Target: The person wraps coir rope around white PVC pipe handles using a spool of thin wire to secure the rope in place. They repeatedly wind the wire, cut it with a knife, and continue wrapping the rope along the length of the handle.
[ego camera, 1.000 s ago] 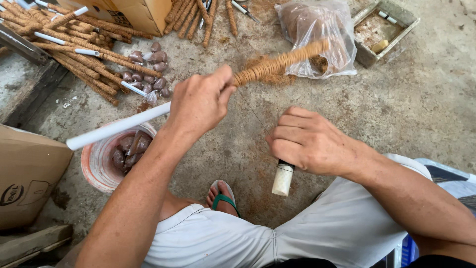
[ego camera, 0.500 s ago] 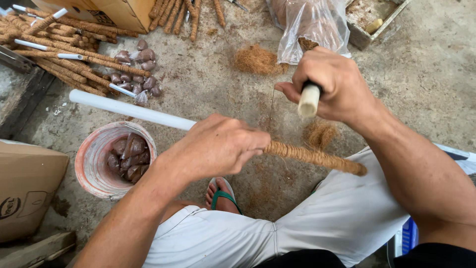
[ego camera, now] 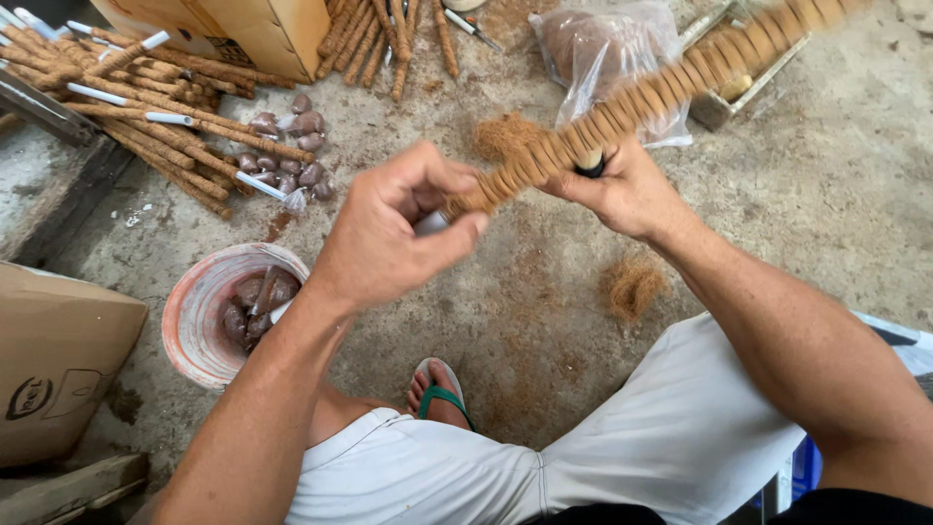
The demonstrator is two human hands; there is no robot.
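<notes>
A long stick wrapped in brown coir fibre (ego camera: 641,97) slants from the middle of the view up to the top right, blurred by motion. My left hand (ego camera: 389,228) grips its lower white end. My right hand (ego camera: 622,190) is closed around the stick further up and also holds a small dark-tipped tool, mostly hidden in the fist. Both hands hover over the concrete floor above my knees.
A pink bucket (ego camera: 199,292) with brown pieces stands at left. Finished wrapped sticks (ego camera: 146,117) lie piled at upper left beside a cardboard box (ego camera: 243,29). A plastic bag of fibre (ego camera: 603,49), loose fibre tufts (ego camera: 632,287) and my sandalled foot (ego camera: 437,394) are nearby.
The stick has swung from pointing down right to pointing up right. My left hand slid to its white end, and my right hand came down onto the wrapped part.
</notes>
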